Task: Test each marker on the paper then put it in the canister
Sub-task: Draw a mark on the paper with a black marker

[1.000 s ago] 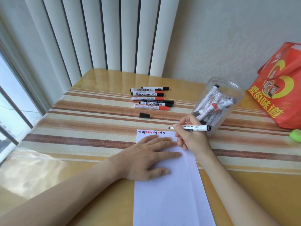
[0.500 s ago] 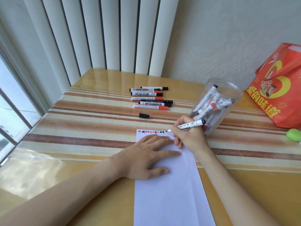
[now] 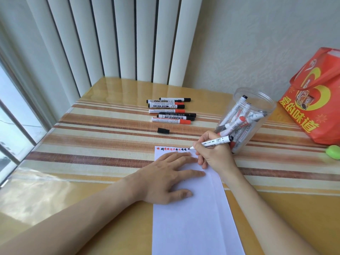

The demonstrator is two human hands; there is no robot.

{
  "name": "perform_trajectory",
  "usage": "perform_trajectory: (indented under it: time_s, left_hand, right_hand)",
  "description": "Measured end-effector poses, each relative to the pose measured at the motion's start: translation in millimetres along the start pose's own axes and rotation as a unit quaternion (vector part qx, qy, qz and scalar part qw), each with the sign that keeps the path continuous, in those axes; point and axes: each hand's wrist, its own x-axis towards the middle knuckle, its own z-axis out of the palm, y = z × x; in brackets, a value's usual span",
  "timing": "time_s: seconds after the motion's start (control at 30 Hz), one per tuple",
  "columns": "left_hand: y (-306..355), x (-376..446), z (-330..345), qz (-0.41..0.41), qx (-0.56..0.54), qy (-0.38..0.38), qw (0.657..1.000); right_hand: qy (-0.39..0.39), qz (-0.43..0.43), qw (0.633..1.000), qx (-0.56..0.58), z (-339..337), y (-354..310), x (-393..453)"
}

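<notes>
A white sheet of paper [image 3: 191, 221] lies on the table with a row of red and black scribbles along its top edge. My left hand [image 3: 165, 177] lies flat on the paper, fingers straight. My right hand [image 3: 213, 153] grips an uncapped black marker [image 3: 215, 141], its tip touching the paper's top right corner beside the scribbles. A loose black cap [image 3: 163, 130] lies on the table above the paper. Several capped red and black markers [image 3: 171, 111] lie in a pile further back. The clear plastic canister [image 3: 246, 118] stands just behind my right hand with several markers inside.
An orange gift bag [image 3: 316, 100] stands at the right against the wall. A small green object [image 3: 333, 152] lies near the right edge. White vertical blinds hang behind the table; a window runs along the left. The striped table cover [image 3: 95, 142] lies under a glossy sheet.
My right hand has tilted the marker and lowered its tip from above the paper's top edge down onto the paper by the scribbles. My left hand has stayed flat on the sheet.
</notes>
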Motion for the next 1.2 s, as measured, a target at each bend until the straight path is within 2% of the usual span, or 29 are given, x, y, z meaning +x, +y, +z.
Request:
perform_trajectory:
  time_s: [1.2]
  left_hand:
    - [-1.9, 1.4, 1.3, 0.001, -0.004, 0.003, 1.000]
  right_hand:
    - [0.003, 0.005, 1.000, -0.013, 3.4, -6.1, -4.4]
